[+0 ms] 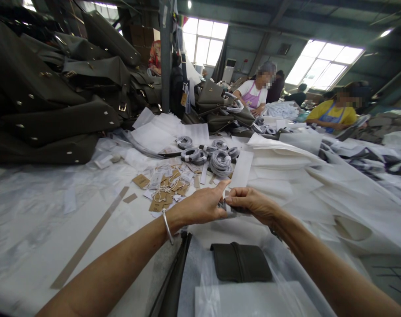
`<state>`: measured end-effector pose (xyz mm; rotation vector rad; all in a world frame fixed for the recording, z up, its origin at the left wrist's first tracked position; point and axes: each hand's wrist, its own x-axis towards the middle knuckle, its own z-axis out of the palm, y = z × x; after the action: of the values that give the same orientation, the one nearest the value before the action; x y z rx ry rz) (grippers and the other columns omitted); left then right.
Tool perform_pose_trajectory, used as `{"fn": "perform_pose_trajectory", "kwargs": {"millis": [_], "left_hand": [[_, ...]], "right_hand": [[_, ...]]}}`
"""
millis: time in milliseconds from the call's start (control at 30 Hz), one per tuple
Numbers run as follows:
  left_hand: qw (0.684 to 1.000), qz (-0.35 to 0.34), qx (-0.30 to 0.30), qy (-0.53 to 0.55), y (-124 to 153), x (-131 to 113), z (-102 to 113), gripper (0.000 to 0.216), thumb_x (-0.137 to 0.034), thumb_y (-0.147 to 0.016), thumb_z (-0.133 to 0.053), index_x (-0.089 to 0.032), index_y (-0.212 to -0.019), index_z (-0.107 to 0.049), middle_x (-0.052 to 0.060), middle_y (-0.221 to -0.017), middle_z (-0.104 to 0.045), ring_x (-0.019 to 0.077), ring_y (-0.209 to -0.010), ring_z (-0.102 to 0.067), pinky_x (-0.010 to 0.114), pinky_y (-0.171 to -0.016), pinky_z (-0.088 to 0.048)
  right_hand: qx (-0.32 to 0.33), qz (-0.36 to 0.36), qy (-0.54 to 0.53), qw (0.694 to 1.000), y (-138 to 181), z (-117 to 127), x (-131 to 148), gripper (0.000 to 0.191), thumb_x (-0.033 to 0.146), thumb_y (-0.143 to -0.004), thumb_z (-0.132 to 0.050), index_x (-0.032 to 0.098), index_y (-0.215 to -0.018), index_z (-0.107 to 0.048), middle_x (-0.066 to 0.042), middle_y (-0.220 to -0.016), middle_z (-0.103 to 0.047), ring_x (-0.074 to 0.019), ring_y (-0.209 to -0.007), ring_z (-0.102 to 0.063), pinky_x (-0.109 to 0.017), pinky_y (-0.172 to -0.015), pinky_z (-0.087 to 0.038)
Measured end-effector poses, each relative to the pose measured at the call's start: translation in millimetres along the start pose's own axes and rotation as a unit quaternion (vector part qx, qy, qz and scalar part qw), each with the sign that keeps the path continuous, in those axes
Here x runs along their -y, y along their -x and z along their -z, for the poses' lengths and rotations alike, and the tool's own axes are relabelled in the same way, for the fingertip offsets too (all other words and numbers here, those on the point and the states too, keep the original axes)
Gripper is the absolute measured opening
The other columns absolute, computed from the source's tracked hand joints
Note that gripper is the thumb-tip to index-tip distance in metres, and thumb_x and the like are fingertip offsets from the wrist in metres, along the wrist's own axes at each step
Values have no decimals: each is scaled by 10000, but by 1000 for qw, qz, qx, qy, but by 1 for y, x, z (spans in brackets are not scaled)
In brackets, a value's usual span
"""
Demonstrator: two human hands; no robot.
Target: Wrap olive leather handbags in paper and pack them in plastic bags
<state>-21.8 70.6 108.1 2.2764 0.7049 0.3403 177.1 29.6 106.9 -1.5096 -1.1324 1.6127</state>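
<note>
My left hand (202, 204) and my right hand (253, 203) meet at the middle of the view. Between them they hold a small dark-grey bundle with a white band (232, 210); fingers hide much of it, but it resembles the plastic-wrapped strap coils beyond. My left index finger points forward, while its other fingers grip. My right thumb and index finger pinch at the band. Below my hands lies a dark-olive pouch or small bag (242, 263) on clear plastic and white sheet. Just past my fingers sit several grey wrapped strap coils (220, 163).
Brown hang tags with white strings (167, 191) lie left of the coils. A long brown strip (91, 237) crosses the left table. Dark-olive bags (55, 114) pile up at left. White foam sheets (280, 163) are stacked at right. Two people (253, 94) work across the table.
</note>
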Motion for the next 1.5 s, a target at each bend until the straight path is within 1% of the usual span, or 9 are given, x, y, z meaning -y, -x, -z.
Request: {"fn": "perform_pose_trajectory", "kwargs": {"millis": [167,300,467,600,800,1067,1200,1300,1500], "left_hand": [[999,-10,18,-38,4,-10,0,887,-244,-799,-650,-207,-1536,-158,91,-1177,-685,262,-1133,-618,313,-915,-442],[999,-18,24,14,1,-6,1,796,-300,-792,-659,-194,-1476,-266,77,-1101,-702,242,-1020,-646,305,-849,-456],[992,49,70,95,-6,8,2,367,-419,-814,-589,-174,-1087,-583,8,-853,-676,160,-742,-603,240,-613,-404],[985,48,94,133,-5,7,-7,200,-343,-747,-619,-177,-858,-629,-39,-717,-578,121,-666,-506,230,-577,-347],[981,68,63,172,4,-2,-21,282,-393,-716,-661,-169,-871,-586,-38,-739,-549,123,-675,-494,239,-596,-358],[986,63,12,152,22,-18,-31,376,-320,-667,-704,-180,-977,-544,3,-903,-637,175,-836,-592,269,-729,-429],[988,69,-22,134,29,-24,-38,355,-285,-671,-691,-187,-973,-531,18,-934,-651,186,-856,-600,275,-744,-433],[989,64,-26,131,29,-23,-40,339,-278,-667,-694,-187,-955,-543,7,-903,-642,182,-844,-591,266,-727,-423],[984,25,53,169,18,-6,-35,238,-317,-681,-688,-160,-854,-643,-14,-781,-633,154,-744,-554,243,-665,-406]], "right_hand": [[29,-16,-31,999,1,0,1,367,369,-503,-900,158,-645,-635,25,-604,-607,-82,-525,-450,-230,-522,-318],[26,18,-8,999,4,-2,4,337,367,-517,-876,158,-599,-625,24,-581,-581,-82,-530,-423,-234,-522,-300],[-19,76,87,993,11,-4,-1,330,410,-568,-852,155,-656,-662,38,-543,-547,-77,-510,-381,-242,-506,-251],[-33,88,113,989,17,-2,-9,315,399,-568,-842,146,-658,-678,28,-550,-569,-82,-513,-414,-247,-514,-279],[-29,109,180,977,26,-2,-8,242,358,-599,-807,161,-630,-671,31,-550,-580,-87,-510,-430,-241,-498,-300],[38,81,302,949,36,-1,9,185,325,-603,-746,153,-668,-742,48,-527,-551,-85,-520,-407,-234,-513,-305],[17,83,406,910,52,-11,24,155,270,-628,-690,151,-694,-764,65,-484,-479,-86,-518,-393,-228,-499,-288],[-9,139,482,865,64,-23,29,163,194,-658,-622,152,-709,-770,65,-476,-463,-78,-500,-376,-230,-485,-265],[-73,205,651,728,74,-43,15,164,170,-757,-606,160,-753,-770,-41,-622,-680,-131,-552,-534,-259,-519,-298]]}}
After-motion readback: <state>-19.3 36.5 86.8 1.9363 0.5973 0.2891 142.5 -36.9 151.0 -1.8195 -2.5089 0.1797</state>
